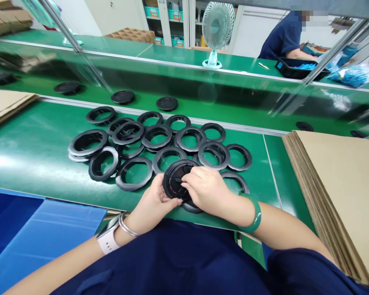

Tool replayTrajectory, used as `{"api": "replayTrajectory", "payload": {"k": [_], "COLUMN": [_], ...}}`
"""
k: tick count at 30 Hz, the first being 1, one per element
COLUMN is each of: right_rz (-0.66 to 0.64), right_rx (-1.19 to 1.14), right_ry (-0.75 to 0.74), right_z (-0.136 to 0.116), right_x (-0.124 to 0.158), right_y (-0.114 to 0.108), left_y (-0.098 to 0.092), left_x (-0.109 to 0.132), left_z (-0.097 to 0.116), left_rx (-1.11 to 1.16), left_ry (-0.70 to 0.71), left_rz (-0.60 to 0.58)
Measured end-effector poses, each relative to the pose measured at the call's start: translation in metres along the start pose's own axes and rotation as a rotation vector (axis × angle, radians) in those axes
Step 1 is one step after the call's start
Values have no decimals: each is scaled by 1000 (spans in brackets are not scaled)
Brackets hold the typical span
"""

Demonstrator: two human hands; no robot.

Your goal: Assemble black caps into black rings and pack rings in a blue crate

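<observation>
A black round plastic cover [173,184] with a raised rim is tilted up in front of me, just above the table edge. My left hand [155,197] is closed on its left and lower rim, thumb at the bottom. With fingertips pinched together, my right hand [207,190] presses at the small raised bar in the middle of the cover; those fingers hide its right part. Several black plastic rings [134,173] lie around and behind it on the green table [33,151], some stacked or overlapping. One ring [235,180] lies just behind my right wrist.
Black discs [123,96] sit on the green belt [143,97] behind a metal rail. Flat cardboard stacks [341,172] stand at right and left [6,104]. A fan [218,24] stands at the back. Beyond, another person [283,37] works beside a black bin [292,69].
</observation>
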State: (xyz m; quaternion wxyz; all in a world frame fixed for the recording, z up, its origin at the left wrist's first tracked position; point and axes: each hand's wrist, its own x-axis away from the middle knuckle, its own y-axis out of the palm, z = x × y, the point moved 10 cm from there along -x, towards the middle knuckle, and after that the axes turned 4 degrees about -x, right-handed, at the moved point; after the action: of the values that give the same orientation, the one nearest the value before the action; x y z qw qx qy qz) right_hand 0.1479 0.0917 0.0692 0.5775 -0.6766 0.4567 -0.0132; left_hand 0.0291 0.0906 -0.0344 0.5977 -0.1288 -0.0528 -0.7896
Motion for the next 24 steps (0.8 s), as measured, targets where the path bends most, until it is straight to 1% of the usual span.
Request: {"api": "replayTrajectory", "payload": {"k": [5, 10, 17, 21, 24], "right_rz": [41, 87, 53, 29, 27], "right_rx": [22, -24, 14, 97, 115], "right_ry": [-37, -92, -133, -115, -95], "right_z": [-5, -9, -15, -15, -14], "right_x": [2, 5, 6, 4, 2], "right_y": [0, -2, 3, 7, 12], "left_y": [-2, -3, -5, -7, -8], "left_x": [1, 2, 4, 5, 5], "left_z": [3, 6, 10, 13, 11], "left_rx": [11, 29, 25, -67, -122], "left_ry": [-1, -2, 14, 40, 46], "left_rz": [29, 34, 76, 81, 76]}}
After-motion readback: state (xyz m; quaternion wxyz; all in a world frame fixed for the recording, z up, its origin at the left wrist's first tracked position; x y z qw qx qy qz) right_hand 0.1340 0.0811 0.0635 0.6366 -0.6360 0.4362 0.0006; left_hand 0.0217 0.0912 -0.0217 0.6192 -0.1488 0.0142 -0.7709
